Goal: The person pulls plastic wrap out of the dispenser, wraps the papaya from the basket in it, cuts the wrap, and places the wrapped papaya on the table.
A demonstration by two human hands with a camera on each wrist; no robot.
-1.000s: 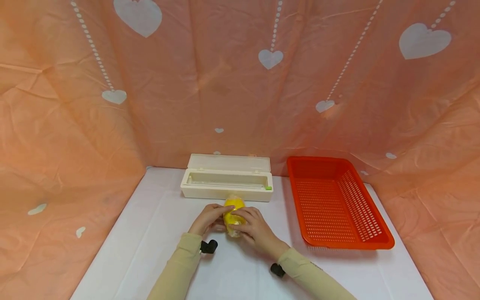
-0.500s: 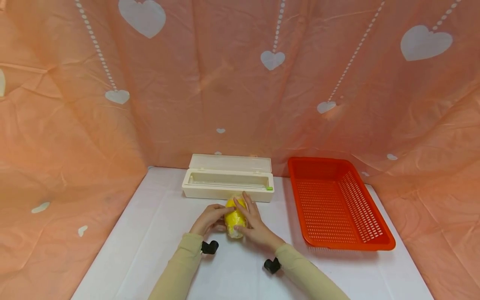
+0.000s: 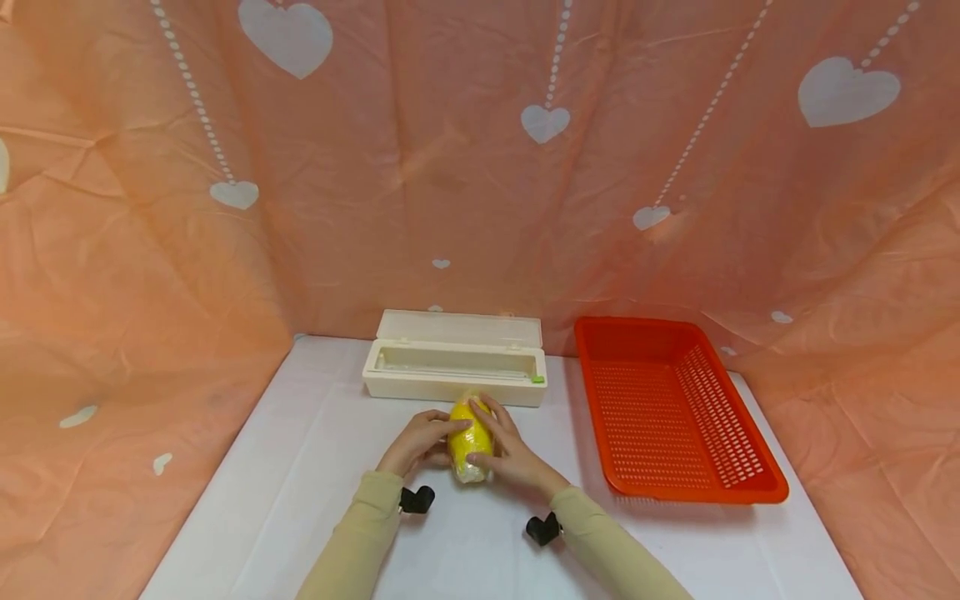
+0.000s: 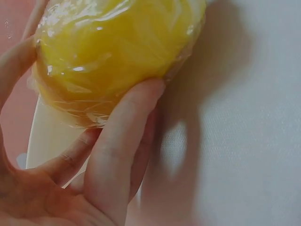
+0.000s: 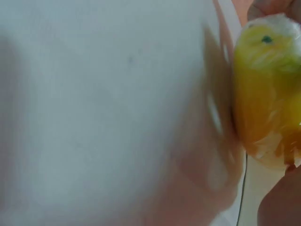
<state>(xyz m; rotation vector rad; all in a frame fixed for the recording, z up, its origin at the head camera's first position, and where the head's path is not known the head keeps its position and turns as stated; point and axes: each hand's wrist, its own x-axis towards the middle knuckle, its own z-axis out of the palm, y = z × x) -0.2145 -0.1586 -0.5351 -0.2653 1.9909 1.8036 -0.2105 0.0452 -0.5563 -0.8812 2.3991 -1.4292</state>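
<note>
Both hands hold a yellow, rounded, elongated thing wrapped in clear plastic film, in front of the white box. Its exact kind is hidden by the wrapping. My left hand grips its left side; in the left wrist view the thumb presses the film and other fingers reach round behind. From the right, my right hand holds it with thumb near the close end and fingers along the far side. The right wrist view shows the wrapped thing with orange tones and a small dark green spot.
A long white box with a raised lid and a green slider stands just behind the hands. An orange-red perforated basket sits at the right. White cloth covers the table; a heart-patterned curtain hangs behind.
The right fingers have moved off the top of the wrapped thing, spread at its far right side, then come closer round it. More yellow shows. The left hand keeps its grip.
</note>
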